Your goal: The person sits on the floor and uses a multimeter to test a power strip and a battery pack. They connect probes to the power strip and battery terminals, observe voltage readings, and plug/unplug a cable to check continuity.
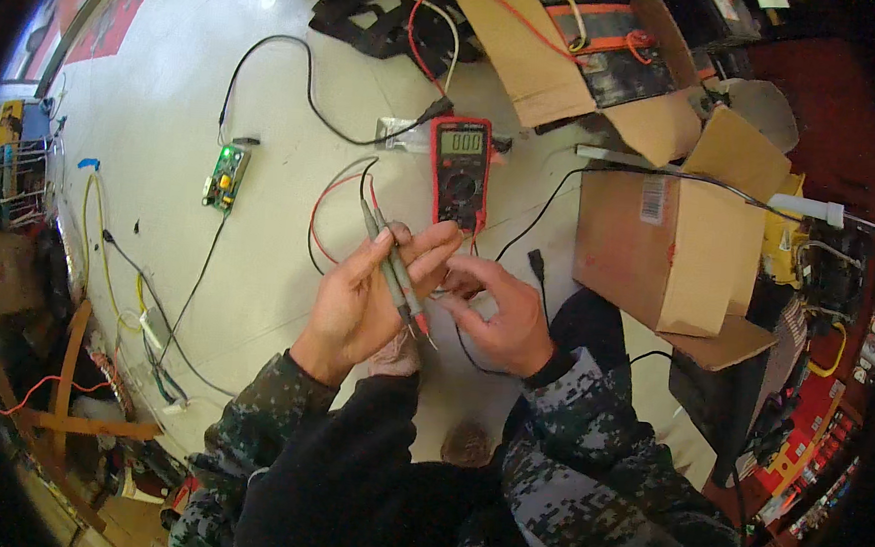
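**Both probes in one hand, meter on, little board lit up green**

So the left hand (350,303) is palm-up with a pair of grey test probes (395,276) in its grip, thumb closed over them against the fingers. They lie side by side on a slant, metal tips aimed down toward the lap, and one has a red bit near its tip. The right hand (510,318) is just beside it, fingers loosely curled and close to the probes. Can't tell if that grip has hold of anything, since the fingertips bunch up and hide whatever might be in there.

Just beyond the hands there's a red multimeter (461,170) lying face-up on the pale floor (184,78), screen showing digits. The red and black test leads (318,211) loop out left of it.

Over to the left, well apart from the hands, sits a small circuit board (226,176) with a green light glowing. A black cable (310,77) curves from near its top end over to a black connector (435,110) right by the top of the meter. Another dark cord trails off its bottom end.

On the right there's an open cardboard box (625,240) with its flaps out, and a loose black plug (536,262) lies between that and the meter. Another open carton (516,53) is up top, something black and orange inside.
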Tool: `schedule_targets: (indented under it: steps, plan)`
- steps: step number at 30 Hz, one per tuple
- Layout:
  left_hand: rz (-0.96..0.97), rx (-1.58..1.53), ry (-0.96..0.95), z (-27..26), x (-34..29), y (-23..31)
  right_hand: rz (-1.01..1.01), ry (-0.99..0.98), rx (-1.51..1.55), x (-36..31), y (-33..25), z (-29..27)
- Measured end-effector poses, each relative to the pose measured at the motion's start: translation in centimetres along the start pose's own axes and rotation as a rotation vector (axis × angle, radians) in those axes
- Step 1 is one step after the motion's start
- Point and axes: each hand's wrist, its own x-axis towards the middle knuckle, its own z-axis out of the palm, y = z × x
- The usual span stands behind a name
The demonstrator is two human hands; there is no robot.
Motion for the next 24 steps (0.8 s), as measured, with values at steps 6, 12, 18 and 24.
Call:
schedule_targets:
  steps: [6,12,18,24]
  plan:
    - [-0.042,-0.014,-0.028,3.1,-0.3,-0.3,-0.473,0.019,-0.169,2.6,-1.7,0.5]
    - [-0.089,0.148,0.069,5.6,-1.1,0.8,-0.596,0.064,-0.199,4.1,-2.8,0.6]
    - [-0.140,0.371,0.257,8.0,-1.5,2.4,-0.652,0.130,-0.228,4.9,-5.1,0.2]
    - [-0.436,0.974,-0.028,11.8,0.8,7.0,-0.568,0.331,-0.149,7.7,-6.3,-3.8]
